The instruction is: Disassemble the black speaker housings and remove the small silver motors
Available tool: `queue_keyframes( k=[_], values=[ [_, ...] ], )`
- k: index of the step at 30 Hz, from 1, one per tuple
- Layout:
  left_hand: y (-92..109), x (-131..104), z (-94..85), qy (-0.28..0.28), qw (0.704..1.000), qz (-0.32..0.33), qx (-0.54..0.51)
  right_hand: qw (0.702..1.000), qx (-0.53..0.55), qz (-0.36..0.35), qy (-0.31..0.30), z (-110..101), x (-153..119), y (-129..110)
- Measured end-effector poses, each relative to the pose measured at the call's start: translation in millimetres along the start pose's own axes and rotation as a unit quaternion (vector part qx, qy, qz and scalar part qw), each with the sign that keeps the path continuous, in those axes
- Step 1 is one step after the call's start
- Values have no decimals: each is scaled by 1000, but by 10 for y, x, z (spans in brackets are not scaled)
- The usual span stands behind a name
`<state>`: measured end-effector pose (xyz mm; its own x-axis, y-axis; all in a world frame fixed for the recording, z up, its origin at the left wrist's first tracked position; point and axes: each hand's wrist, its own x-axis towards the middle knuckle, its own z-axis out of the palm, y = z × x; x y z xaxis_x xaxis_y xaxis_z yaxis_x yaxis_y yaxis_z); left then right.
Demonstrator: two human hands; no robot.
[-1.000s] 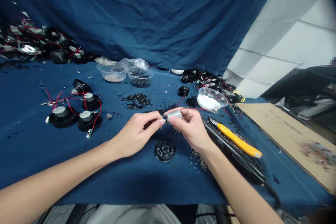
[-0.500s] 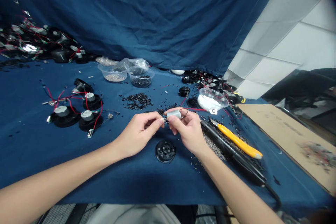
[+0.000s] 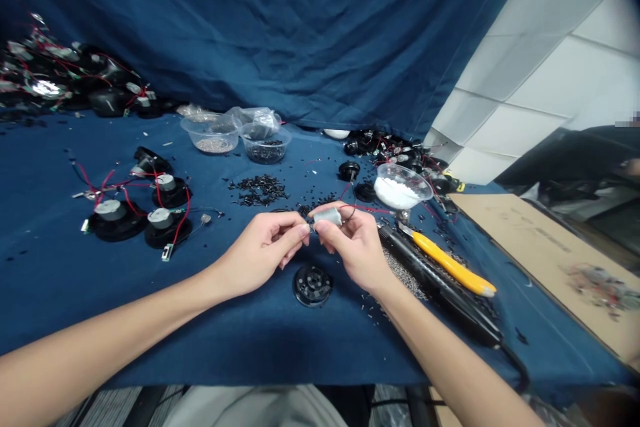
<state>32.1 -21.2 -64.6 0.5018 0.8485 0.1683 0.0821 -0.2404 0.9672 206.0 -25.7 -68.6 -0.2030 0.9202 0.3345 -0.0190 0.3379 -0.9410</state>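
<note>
Between the fingers of my right hand (image 3: 356, 240) is a small silver motor (image 3: 328, 216), lying on its side with red and black wires trailing off to the right. My left hand (image 3: 270, 243) is closed in a pinch at the motor's left end; whatever small part sits between thumb and forefinger is too small to make out. Just below both hands, a round black plastic base (image 3: 313, 285) lies flat on the blue cloth. A black round part (image 3: 349, 171) stands beyond my right hand, with a wire running down from it.
Right of my hands lie a black corded power tool (image 3: 440, 283) and a yellow-handled cutter (image 3: 453, 263). Behind stand a tub of white pieces (image 3: 403, 187) and tubs of small parts (image 3: 210, 135). Wired motor assemblies (image 3: 113, 220) sit left; loose black screws (image 3: 257, 189) lie mid-table. Cardboard (image 3: 545, 260) lies right.
The view has shifted slightly, so the table items appear a little further left and up. Both hands keep their hold at the motor, with only slight finger movement.
</note>
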Motion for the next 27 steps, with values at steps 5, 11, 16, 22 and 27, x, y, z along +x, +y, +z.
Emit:
queue_keyframes(
  k=[5, 11, 16, 22, 27],
  values=[
    [-18, -1, -5, -2, 1000, 0, 13, 1000, -6, -2, 3, 12, 6, 4],
    [41, -10, -9, -19, 998, 18, 65, 999, -32, 11, -12, -20, 13, -84],
    [13, 12, -11, -29, 993, 11, 116, 987, -158, -13, -27, -100, -1, -110],
    [-38, 5, 2, -66, 988, 43, 131, 971, -225, 26, -79, -175, -129, -160],
    [-69, -16, 27, -97, 985, 24, 142, 962, -254, 44, -90, -185, -289, -126]
  ],
)
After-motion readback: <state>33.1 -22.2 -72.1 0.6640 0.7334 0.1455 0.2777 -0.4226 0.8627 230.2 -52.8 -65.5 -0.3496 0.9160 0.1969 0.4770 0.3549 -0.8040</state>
